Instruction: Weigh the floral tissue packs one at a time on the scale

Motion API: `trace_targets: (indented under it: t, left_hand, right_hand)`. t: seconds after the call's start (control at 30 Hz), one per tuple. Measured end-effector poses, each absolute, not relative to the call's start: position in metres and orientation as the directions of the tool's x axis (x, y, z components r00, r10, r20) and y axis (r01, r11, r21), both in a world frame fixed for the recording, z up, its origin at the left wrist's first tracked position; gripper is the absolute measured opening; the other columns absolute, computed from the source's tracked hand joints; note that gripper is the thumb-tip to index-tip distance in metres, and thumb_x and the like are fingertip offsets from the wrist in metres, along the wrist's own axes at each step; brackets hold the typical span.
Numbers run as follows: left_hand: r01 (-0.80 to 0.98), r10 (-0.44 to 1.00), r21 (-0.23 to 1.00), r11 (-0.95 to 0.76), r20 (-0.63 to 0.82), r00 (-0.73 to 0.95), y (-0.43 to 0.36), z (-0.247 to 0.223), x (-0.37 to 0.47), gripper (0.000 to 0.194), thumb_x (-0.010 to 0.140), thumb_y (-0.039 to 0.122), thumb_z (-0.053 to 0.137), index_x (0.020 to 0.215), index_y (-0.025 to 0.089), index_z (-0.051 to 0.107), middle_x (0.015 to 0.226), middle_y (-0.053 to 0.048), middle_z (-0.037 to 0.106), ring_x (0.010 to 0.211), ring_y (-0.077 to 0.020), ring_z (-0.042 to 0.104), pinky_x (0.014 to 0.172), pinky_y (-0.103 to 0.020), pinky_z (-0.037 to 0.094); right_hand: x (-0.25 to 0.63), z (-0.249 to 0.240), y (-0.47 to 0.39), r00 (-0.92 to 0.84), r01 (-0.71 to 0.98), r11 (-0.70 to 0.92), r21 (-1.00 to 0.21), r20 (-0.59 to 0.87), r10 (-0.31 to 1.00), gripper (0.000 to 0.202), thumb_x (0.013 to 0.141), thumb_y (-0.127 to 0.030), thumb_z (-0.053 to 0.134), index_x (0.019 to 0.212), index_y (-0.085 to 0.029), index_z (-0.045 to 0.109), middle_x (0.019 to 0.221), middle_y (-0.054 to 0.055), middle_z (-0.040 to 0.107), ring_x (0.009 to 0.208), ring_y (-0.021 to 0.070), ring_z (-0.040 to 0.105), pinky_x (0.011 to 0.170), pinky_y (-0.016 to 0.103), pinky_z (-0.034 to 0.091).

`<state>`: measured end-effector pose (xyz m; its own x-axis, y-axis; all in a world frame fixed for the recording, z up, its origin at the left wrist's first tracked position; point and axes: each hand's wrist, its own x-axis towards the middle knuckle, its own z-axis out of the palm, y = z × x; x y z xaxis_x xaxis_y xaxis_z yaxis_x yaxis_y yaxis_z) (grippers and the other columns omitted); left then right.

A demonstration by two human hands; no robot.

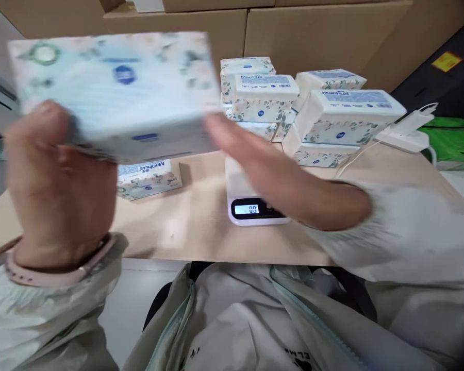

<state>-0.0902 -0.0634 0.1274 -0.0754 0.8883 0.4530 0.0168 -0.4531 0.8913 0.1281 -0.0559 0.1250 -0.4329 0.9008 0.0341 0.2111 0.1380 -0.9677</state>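
Note:
A soft pack of facial tissues with a pale floral print is held up close to the camera, slightly blurred. My left hand grips its lower left part, thumb in front. At the lower right corner of that pack, my right hand holds the end; most of its fingers are hidden. Below my right wrist sits a white digital scale, partly covered by my arm, and its lit display reads 0.0. Another tissue pack lies on the table beneath the raised one.
Several tissue packs stand stacked at the back centre, with more stacked packs to their right. A white power strip with cables lies at the right. Cardboard boxes line the back of the wooden table. Something green sits far right.

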Motion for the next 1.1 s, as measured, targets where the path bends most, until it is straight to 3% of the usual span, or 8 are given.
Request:
trace_targets:
  t: [0.1,0.17,0.3,0.43,0.53,0.67,0.87,1.1]
  left_hand:
    - [-0.091,0.908,0.918,-0.386,0.395,0.141,-0.063,0.118,-0.043,0.049,0.103,0.035,0.052,0.152,0.036,0.059,0.151,0.009,0.065,0.172,-0.0308,0.012,0.144,-0.058,0.013]
    - [-0.124,0.911,0.941,-0.314,0.335,0.242,-0.055,0.101,-0.021,0.046,0.104,0.036,0.048,0.147,0.031,0.063,0.153,0.003,0.064,0.17,-0.0325,0.021,0.143,-0.057,0.019]
    - [-0.092,0.901,0.972,-0.217,0.235,0.364,-0.034,0.058,-0.006,0.048,0.108,0.044,0.046,0.154,0.03,0.056,0.165,0.002,0.054,0.169,-0.0297,0.028,0.143,-0.05,0.024]
    - [-0.039,0.913,0.99,-0.138,0.142,0.383,-0.026,0.032,-0.006,0.054,0.107,0.052,0.049,0.155,0.029,0.055,0.168,-0.001,0.052,0.17,-0.029,0.025,0.143,-0.051,0.021]
    - [-0.019,0.932,0.992,-0.124,0.123,0.342,-0.028,0.017,-0.009,0.058,0.106,0.061,0.047,0.154,0.03,0.058,0.166,-0.003,0.054,0.17,-0.0279,0.024,0.143,-0.05,0.019]
    - [-0.003,0.954,0.983,-0.183,0.178,0.243,-0.035,-0.001,-0.018,0.072,0.101,0.079,0.043,0.161,0.039,0.05,0.176,0.004,0.038,0.172,-0.0273,0.011,0.144,-0.049,0.016]
    - [-0.059,0.918,0.976,-0.208,0.216,0.333,-0.035,-0.012,-0.035,0.077,0.101,0.081,0.038,0.169,0.045,0.034,0.182,0.017,0.012,0.171,-0.0262,-0.01,0.143,-0.05,-0.006]
    - [-0.04,0.901,0.974,-0.224,0.223,0.372,-0.035,-0.01,-0.04,0.069,0.107,0.073,0.03,0.17,0.046,0.029,0.18,0.022,0.011,0.171,-0.0233,-0.008,0.144,-0.053,-0.006]
  right_hand:
    - [0.187,0.109,-0.073,-0.247,0.306,0.169,-0.937,0.094,0.965,0.05,0.102,-0.073,0.047,0.136,-0.044,0.069,0.15,-0.008,0.069,0.164,0.0304,0.04,0.139,0.056,0.032]
    - [0.215,0.084,-0.079,-0.195,0.351,0.194,-0.916,0.132,0.972,0.058,0.102,-0.078,0.04,0.133,-0.04,0.072,0.147,-0.004,0.071,0.158,0.0323,0.048,0.137,0.06,0.033]
    - [0.244,0.034,-0.077,-0.148,0.408,0.096,-0.908,0.037,0.988,0.066,0.102,-0.079,0.034,0.131,-0.034,0.073,0.147,0.005,0.072,0.151,0.0343,0.056,0.135,0.065,0.033]
    - [0.255,0.011,-0.07,-0.206,0.416,0.146,-0.898,0.063,0.977,0.06,0.105,-0.073,0.033,0.137,-0.037,0.07,0.154,0.003,0.067,0.157,0.0316,0.05,0.136,0.064,0.03]
    - [0.261,0.001,-0.068,-0.157,0.444,0.21,-0.871,0.155,0.975,0.056,0.108,-0.067,0.035,0.154,-0.043,0.056,0.169,-0.002,0.053,0.164,0.0279,0.04,0.139,0.063,0.022]
    - [0.269,-0.01,-0.071,-0.051,0.418,0.249,-0.873,0.251,0.967,0.062,0.109,-0.063,0.039,0.166,-0.039,0.041,0.174,-0.003,0.044,0.167,0.0253,0.034,0.143,0.055,0.017]
    - [0.274,-0.019,-0.067,0.077,0.297,0.222,-0.929,0.255,0.964,0.053,0.113,-0.054,0.034,0.161,-0.04,0.049,0.167,-0.008,0.054,0.164,0.023,0.04,0.143,0.053,0.018]
    - [0.275,-0.022,-0.066,0.106,0.388,0.217,-0.896,0.277,0.955,0.049,0.115,-0.048,0.033,0.157,-0.037,0.055,0.162,-0.006,0.06,0.157,0.0198,0.052,0.136,0.045,0.04]
